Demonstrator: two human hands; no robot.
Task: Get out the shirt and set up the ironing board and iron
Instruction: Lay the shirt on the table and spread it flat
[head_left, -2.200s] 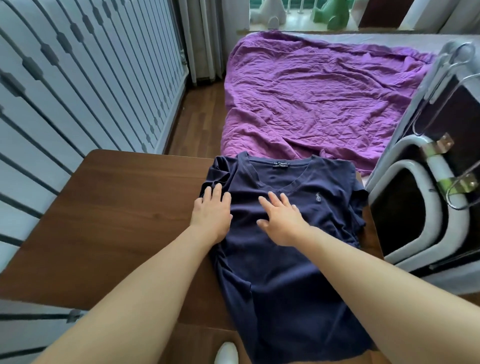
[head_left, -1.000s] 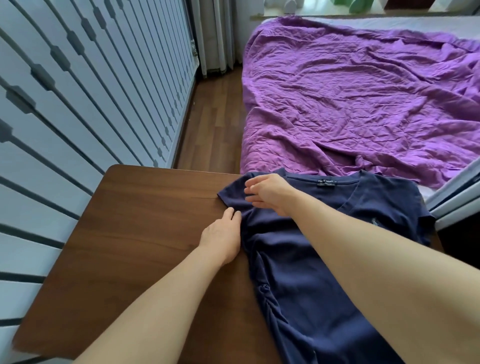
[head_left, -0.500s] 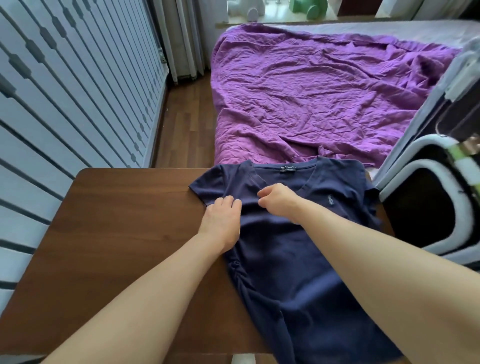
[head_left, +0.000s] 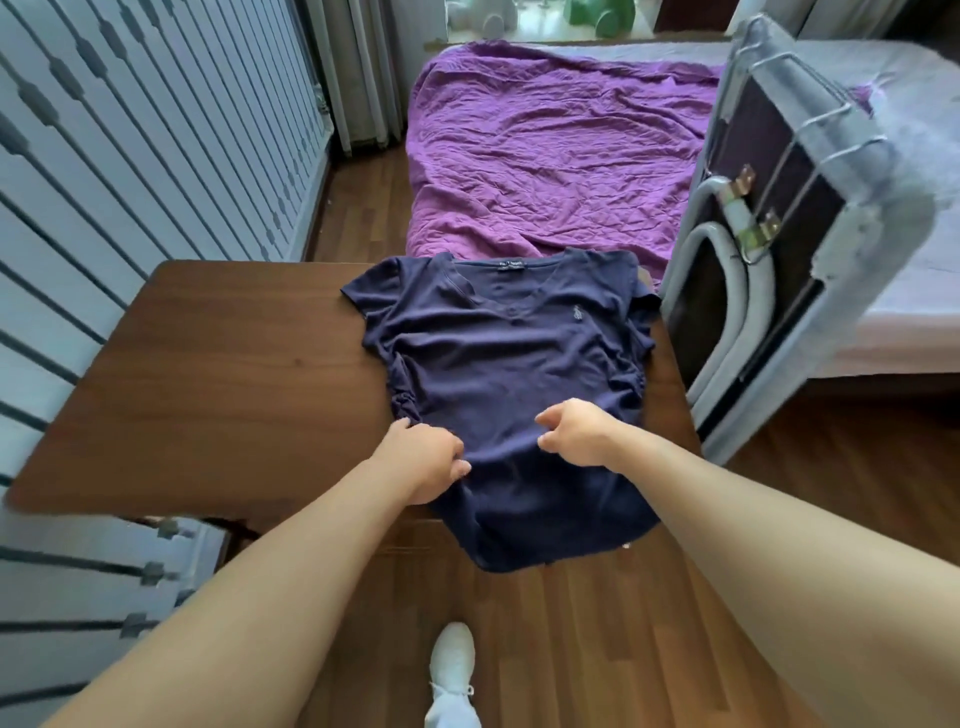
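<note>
A navy V-neck shirt (head_left: 498, 364) lies face up on the right half of a brown wooden table (head_left: 223, 374), its hem hanging over the near edge. My left hand (head_left: 423, 462) pinches the fabric low on the shirt's left side. My right hand (head_left: 576, 436) curls into the cloth at the lower middle, fingers bent on the fabric. A folded ironing board (head_left: 779, 223) with grey padding and metal legs leans upright just right of the table. No iron is in view.
A bed with a crumpled purple sheet (head_left: 550, 150) lies beyond the table. A white slatted wall (head_left: 130, 156) runs along the left. Wooden floor (head_left: 571, 649) is below, with my white shoe (head_left: 452, 675) near the bottom edge.
Both hands have slid from the shirt's left shoulder and collar down to its lower part near the table's front edge. The left sleeve now lies flat and spread.
</note>
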